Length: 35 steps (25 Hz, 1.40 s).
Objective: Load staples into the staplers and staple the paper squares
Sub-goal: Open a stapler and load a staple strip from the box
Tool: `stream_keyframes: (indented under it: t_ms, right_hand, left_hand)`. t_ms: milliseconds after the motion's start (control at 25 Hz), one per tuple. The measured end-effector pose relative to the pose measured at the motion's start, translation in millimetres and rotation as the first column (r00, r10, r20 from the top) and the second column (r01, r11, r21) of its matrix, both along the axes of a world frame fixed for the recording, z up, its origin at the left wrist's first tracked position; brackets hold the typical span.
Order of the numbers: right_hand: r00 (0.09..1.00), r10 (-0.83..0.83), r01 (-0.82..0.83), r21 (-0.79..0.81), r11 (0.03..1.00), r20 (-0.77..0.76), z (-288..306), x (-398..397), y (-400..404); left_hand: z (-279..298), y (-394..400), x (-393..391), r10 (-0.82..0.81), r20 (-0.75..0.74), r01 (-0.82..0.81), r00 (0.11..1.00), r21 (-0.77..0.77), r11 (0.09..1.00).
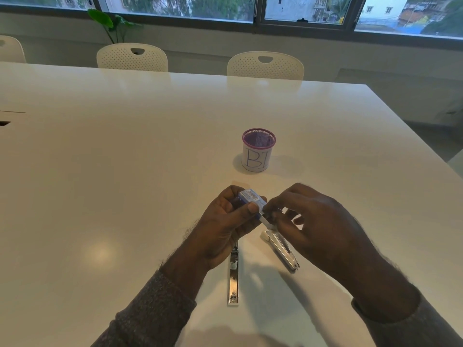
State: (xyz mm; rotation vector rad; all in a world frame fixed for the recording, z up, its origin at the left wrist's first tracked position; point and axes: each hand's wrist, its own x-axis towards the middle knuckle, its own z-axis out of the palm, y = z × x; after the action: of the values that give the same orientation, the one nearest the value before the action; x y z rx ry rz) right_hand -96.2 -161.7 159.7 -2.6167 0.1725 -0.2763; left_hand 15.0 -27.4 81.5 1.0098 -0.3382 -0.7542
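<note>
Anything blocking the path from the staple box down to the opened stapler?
Nothing visible. The staple box is held in the left hand, the right hand pinching at its end, just above the opened stapler; only bare table around.

You're in an office meeting room: long white worktop, perforated white chairs along it, wide windows, potted plant.

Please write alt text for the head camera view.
Left hand holds a small blue staple box while the right hand pulls at its end, above an opened stapler on a white table; a mesh cup stands beyond.
</note>
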Motion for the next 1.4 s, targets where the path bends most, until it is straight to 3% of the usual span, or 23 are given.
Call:
stream_keyframes:
  t_ms: [200,320,400,640,800,1000,1200,1400]
  right_hand:
    - [0.996,-0.003,-0.003,0.067,0.998,0.089,-7,0,-3]
    - [0.976,-0.119,0.071,0.251,0.965,0.181,-3,-3,-5]
    - [0.975,-0.167,0.099,0.393,0.914,0.144,-1,-4,-8]
    - [0.994,-0.095,0.059,0.470,0.881,0.053,-8,-10,-10]
    - [0.995,-0.081,0.032,0.625,0.780,0.051,-13,-13,1]
    - [0.983,-0.084,0.031,0.298,0.954,0.166,-19,-12,9]
    - [0.932,-0.062,0.010,0.147,0.989,0.357,-23,-9,3]
    - [0.945,0.002,-0.023,0.062,0.998,0.326,-21,-6,0]
  left_hand:
    - [0,1,-1,-0.002,-0.025,0.002,1.000,-0.010,1.000]
    - [2,2,-1,0.000,-0.065,-0.004,0.998,-0.051,0.999]
    - [4,3,-1,0.006,-0.100,-0.014,0.995,-0.079,0.997]
    - [3,1,0,0.010,-0.172,-0.034,0.985,-0.140,0.990]
    - [3,2,1,0.008,-0.183,-0.042,0.983,-0.182,0.982]
    - [3,1,0,0.023,-0.162,-0.040,0.987,-0.100,0.994]
    - [6,1,-1,0.007,-0.154,-0.026,0.988,-0.119,0.993]
    - [6,-1,-2,0.020,-0.144,-0.034,0.989,-0.094,0.995]
